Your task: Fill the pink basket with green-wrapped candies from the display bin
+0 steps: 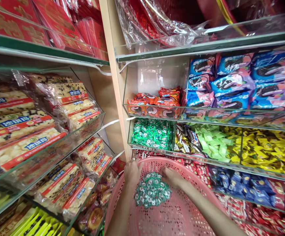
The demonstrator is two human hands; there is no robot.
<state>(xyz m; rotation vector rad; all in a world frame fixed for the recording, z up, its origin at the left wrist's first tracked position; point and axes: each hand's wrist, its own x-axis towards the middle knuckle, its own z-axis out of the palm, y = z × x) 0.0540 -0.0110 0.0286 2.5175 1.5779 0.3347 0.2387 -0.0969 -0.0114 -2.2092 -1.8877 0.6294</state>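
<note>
1 pink basket (pixel 157 219) nearest, pierced sides, 2 forearms reaching over it. 1 pile of green candies (pixel 153 191) inside, toward the basket's far side, between the 2 hands and a bit closer to the person than either. Pile roughly round, no clear long axis. Right hand (pixel 173 177) nearer: inside the basket, fingers bent, just beside the pile's far right edge; blurred, can't tell if it holds candy. Left hand (pixel 132 172) at the far left rim, fingers bent over it; can't tell how firm the hold is. Beyond the rim, shelf bin of green candies (pixel 152 134), straight ahead, yellow candies (pixel 270 150) to its right. Higher up, blue cookie packs (pixel 231 82).
</note>
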